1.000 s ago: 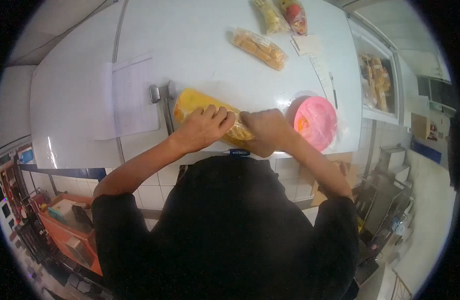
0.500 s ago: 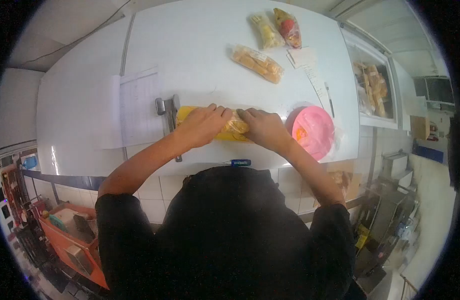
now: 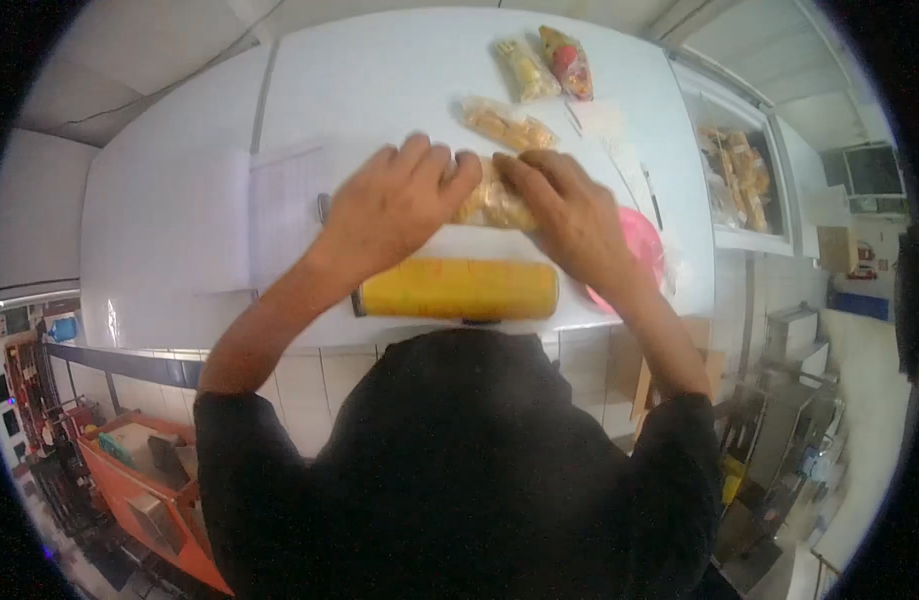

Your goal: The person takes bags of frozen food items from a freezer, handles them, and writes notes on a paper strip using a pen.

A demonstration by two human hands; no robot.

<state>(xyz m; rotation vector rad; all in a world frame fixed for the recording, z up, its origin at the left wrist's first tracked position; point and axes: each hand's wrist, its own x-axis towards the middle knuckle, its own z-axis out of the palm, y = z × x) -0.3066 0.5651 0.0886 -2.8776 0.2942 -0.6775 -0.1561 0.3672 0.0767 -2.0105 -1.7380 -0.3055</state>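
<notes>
Between my two hands is a transparent plastic-wrapped bundle of golden-tan food (image 3: 495,200), its exact kind unclear. My left hand (image 3: 400,200) has its curled fingers on the bundle's left end. On the right end, my right hand (image 3: 578,212) is closed with fingers bent over it. Close to my body, below both hands, a thick yellow roll of what looks like cling film (image 3: 460,289) lies sideways along the table's near edge. The hands are a little blurred.
A pink bowl (image 3: 642,255) stands right, partly behind my right forearm. Farther back lie a tan wrapped pack (image 3: 505,124), a pale pack (image 3: 528,72) and a red-and-brown pack (image 3: 568,65). A pen (image 3: 656,198) and papers (image 3: 285,215) lie on the white table (image 3: 180,220).
Both hands have moved up and away from my body with the bundle. The yellow roll now shows fully and sits nearer to me.
</notes>
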